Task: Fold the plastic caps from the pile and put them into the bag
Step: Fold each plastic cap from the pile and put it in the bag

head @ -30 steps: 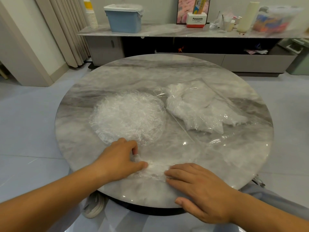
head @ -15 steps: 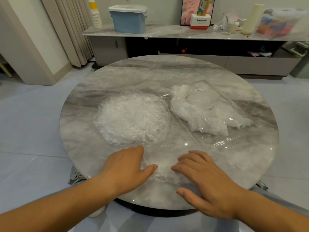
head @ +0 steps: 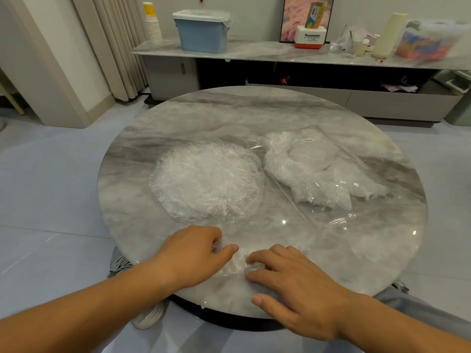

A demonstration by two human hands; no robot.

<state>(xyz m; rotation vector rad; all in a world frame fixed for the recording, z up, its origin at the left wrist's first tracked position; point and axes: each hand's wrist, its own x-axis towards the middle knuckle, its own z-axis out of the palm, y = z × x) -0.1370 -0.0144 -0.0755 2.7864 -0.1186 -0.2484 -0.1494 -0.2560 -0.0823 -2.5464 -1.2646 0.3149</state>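
Note:
A round pile of clear crinkled plastic caps (head: pixel 207 180) lies left of centre on the marble table (head: pixel 229 115). To its right lies a clear plastic bag (head: pixel 316 169) holding several folded white caps. Near the table's front edge a single clear cap (head: pixel 235 264) lies bunched between my hands. My left hand (head: pixel 196 253) has its fingers curled on the cap's left side, thumb pointing right. My right hand (head: pixel 288 281) presses its fingertips on the cap's right side, palm down.
A long marble sideboard (head: pixel 254 50) stands behind the table with a blue lidded bin (head: pixel 202 31), stacked paper cups (head: pixel 153 24), a Panasonic box (head: pixel 311 38) and other clutter. Curtains (head: pixel 112 44) hang at the back left. Grey shoes (head: pixel 150 314) lie under the table's near edge.
Both hands have drawn closer together on the cap. My left fingers have curled in and pinched its edge; my right fingertips have slid left onto the plastic.

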